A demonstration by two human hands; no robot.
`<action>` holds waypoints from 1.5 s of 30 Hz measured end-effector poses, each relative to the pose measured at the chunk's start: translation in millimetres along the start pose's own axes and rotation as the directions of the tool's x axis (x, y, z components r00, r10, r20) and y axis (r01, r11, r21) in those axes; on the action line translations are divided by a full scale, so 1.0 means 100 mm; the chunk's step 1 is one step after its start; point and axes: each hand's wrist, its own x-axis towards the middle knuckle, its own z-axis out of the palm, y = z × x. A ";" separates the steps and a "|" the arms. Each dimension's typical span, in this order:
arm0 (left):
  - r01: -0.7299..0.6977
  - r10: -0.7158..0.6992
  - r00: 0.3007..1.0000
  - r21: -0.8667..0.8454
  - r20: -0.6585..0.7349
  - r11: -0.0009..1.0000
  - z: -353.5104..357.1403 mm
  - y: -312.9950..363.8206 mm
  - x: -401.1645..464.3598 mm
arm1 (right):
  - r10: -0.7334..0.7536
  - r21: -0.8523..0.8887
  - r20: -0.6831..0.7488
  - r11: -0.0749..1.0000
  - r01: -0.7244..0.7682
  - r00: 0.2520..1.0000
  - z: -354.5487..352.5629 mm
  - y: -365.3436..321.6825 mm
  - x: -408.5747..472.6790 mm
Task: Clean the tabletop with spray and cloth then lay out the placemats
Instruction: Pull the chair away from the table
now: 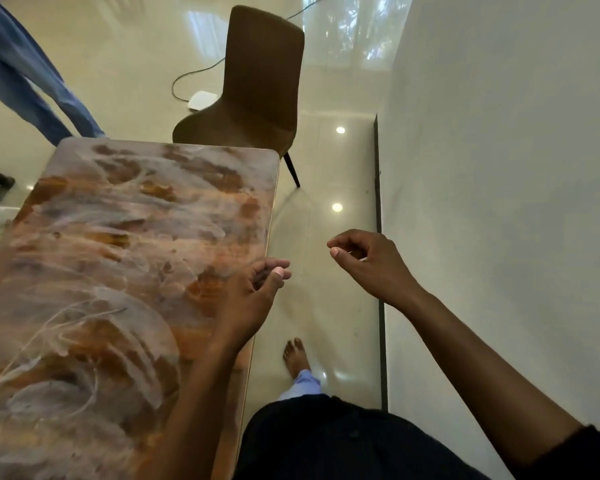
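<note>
A glossy tabletop [125, 254] with a swirled orange, brown and white marble pattern fills the left half of the view, and nothing lies on it. My left hand [253, 296] hovers over the table's right edge, fingers loosely curled and holding nothing. My right hand [364, 263] is out over the floor to the right of the table, its fingers curled in with the thumb against the forefinger; no object shows in it. No spray bottle, cloth or placemat is in view.
A brown chair [260, 88] stands at the table's far end. Another person's legs in blue jeans [32, 84] stand at the far left. A white wall [499, 202] runs along the right. A cable and a white device [201, 100] lie on the shiny floor. My bare foot [297, 355] is beside the table.
</note>
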 end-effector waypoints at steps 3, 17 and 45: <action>0.015 -0.015 1.000 -0.001 0.016 1.000 -0.13 0.11 0.50 | 0.020 -0.018 0.012 1.000 -0.020 1.000 -0.03 -0.08 0.48; 0.014 -0.014 1.000 0.073 -0.001 0.997 -0.14 0.58 2.78 | -0.046 -0.056 0.046 0.997 0.048 0.998 -0.17 -0.15 2.91; 0.246 -0.264 0.918 -0.097 -0.295 0.964 0.40 1.42 7.77 | -0.276 -0.216 0.488 0.881 0.421 0.828 -0.79 -0.43 8.45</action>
